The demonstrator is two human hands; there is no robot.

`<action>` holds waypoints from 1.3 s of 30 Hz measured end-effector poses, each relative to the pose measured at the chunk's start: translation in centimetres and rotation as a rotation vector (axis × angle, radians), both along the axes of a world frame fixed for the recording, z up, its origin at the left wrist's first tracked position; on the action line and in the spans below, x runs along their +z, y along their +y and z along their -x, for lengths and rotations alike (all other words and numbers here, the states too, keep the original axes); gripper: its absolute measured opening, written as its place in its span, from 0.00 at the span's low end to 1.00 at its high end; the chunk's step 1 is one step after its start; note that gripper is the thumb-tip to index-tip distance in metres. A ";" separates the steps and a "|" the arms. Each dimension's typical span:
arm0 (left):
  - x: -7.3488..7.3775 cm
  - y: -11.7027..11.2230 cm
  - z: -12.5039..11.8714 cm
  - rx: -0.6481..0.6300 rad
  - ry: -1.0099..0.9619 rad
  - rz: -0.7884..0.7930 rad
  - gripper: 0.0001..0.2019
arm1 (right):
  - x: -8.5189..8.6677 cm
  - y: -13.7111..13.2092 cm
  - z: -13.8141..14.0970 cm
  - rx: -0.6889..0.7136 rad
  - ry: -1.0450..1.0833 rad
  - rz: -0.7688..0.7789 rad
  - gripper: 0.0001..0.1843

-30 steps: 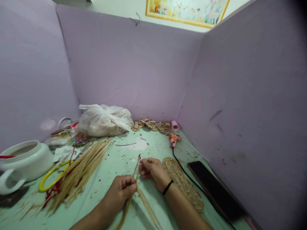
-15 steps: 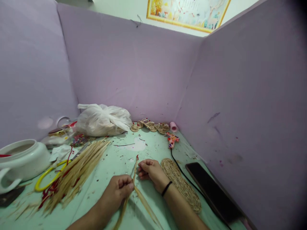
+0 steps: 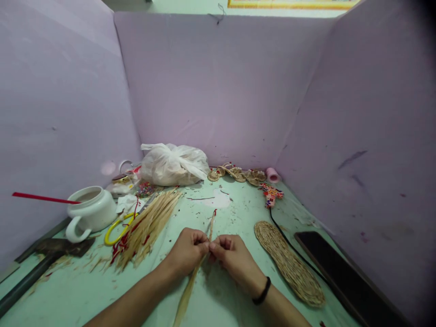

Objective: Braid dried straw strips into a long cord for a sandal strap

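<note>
My left hand (image 3: pixel 186 251) and my right hand (image 3: pixel 232 255) meet at the middle of a pale green table (image 3: pixel 225 213), both pinching a strand of dried straw (image 3: pixel 210 229). The strand's far end, tipped with red thread, points away from me; its long tail runs back between my forearms. My right wrist wears a black band. A bundle of loose straw strips (image 3: pixel 150 225) lies left of my left hand. An oval woven straw sole (image 3: pixel 288 262) lies to the right of my right hand.
A white pot (image 3: pixel 90 213) with a red stick stands at the left, near yellow-handled scissors (image 3: pixel 117 225) and a dark tool (image 3: pixel 37 265). At the back are a white plastic bag (image 3: pixel 173 164), small woven pieces (image 3: pixel 238 173), a pink spool (image 3: pixel 272 175). A glue gun (image 3: pixel 270 195) and a dark phone (image 3: pixel 344 270) lie right. Purple partitions enclose the table.
The view has swung left and down. My hands have come together on the straw strand; before, they held it apart, and a second strip lay loose toward me.
</note>
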State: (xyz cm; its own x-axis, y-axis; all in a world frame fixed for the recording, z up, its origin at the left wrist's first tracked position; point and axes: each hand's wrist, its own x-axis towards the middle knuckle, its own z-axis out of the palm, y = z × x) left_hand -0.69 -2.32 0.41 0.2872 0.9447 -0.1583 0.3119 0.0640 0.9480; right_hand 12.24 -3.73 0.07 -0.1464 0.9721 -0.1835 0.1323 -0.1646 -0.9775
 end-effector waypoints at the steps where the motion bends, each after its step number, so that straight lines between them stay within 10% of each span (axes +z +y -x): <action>1: 0.1 0.0 0.1 -0.014 0.027 -0.001 0.07 | -0.1 0.0 -0.1 -0.006 -0.020 -0.029 0.12; 8: 1.3 0.3 1.1 -0.203 0.264 -0.154 0.07 | -0.5 0.2 -0.1 -0.062 -0.133 -0.112 0.10; 14: 2.0 0.2 1.4 -0.045 0.570 -0.167 0.10 | -1.0 0.1 0.8 -0.199 -0.137 -0.170 0.11; 24: 1.7 -5.2 -2.2 -0.101 0.971 -0.484 0.18 | -1.9 -0.5 1.9 -0.334 0.262 -0.014 0.09; 29: 1.1 -5.3 -2.0 -0.136 0.901 -0.525 0.15 | -1.9 -0.4 2.0 -0.368 0.308 0.012 0.10; 32: 2.0 -4.2 -0.9 0.077 0.647 -0.528 0.11 | -2.1 -0.2 1.9 -0.369 0.292 -0.008 0.10; 35: 3.0 -2.4 -0.2 0.323 0.311 -0.264 0.11 | -2.1 -0.2 1.9 -0.338 0.220 -0.033 0.11; 39: 3.0 -0.6 0.2 0.223 -0.046 0.356 0.08 | -2.1 -0.3 1.9 -0.267 0.187 -0.041 0.12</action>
State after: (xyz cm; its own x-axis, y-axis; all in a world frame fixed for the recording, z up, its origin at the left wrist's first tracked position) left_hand -0.85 -2.92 3.39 0.0965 0.8733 -0.4775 0.2113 0.4509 0.8672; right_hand 10.29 -4.06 -2.01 0.0871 0.9867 -0.1376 -0.0928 -0.1295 -0.9872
